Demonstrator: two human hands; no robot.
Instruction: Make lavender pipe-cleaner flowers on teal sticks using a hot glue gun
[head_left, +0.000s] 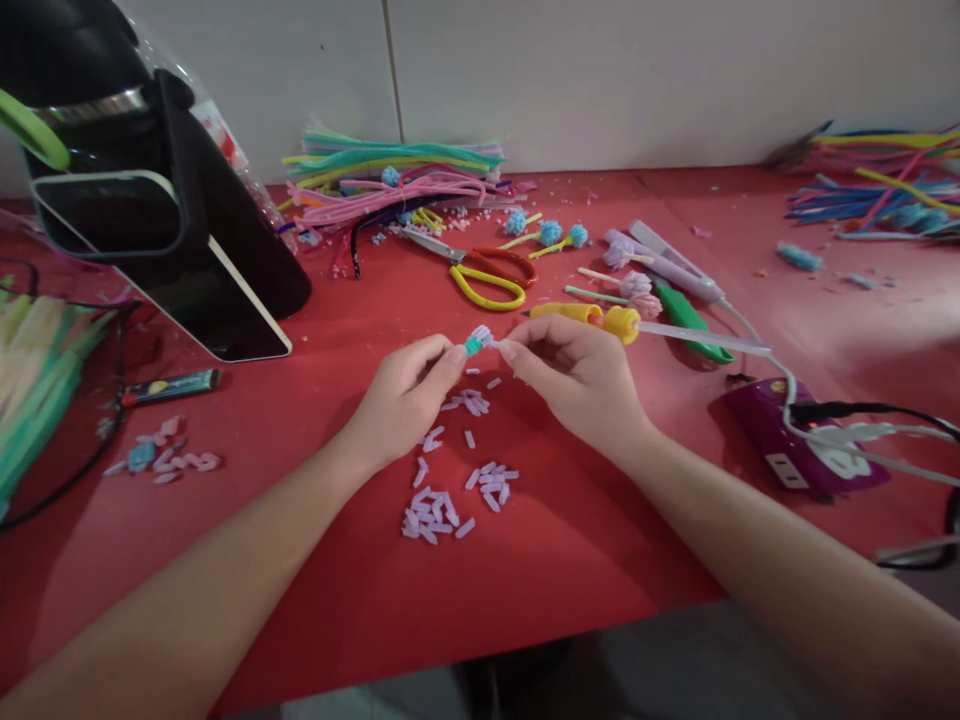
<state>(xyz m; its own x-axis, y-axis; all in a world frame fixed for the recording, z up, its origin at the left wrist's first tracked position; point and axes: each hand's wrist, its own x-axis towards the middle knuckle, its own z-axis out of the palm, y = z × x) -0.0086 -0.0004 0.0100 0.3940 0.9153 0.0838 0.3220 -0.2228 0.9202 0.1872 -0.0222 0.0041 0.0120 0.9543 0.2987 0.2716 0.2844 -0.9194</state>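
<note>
Closest to the table edge lies a scatter of lilac snippets (pixel 450 500) on the red table (pixel 570 540). Just above them the left hand (pixel 405 400) and right hand (pixel 577 375) meet, each pinching one end of a teal-and-lilac tuft (pixel 476 342) between thumb and fingertip, held just off the tabletop. To the left sits a lighter (pixel 172 385) (its printing is too small to read); to the right is a purple power strip (pixel 795 440) with a white mark I can't make out. Beyond the hands lie a yellow tool (pixel 592 318), a green handle (pixel 690 320) and scissors (pixel 487 275). Farthest back, a bundle of pipe cleaners (pixel 390 170) rests against the wall beside a black stand (pixel 165 230).
</note>
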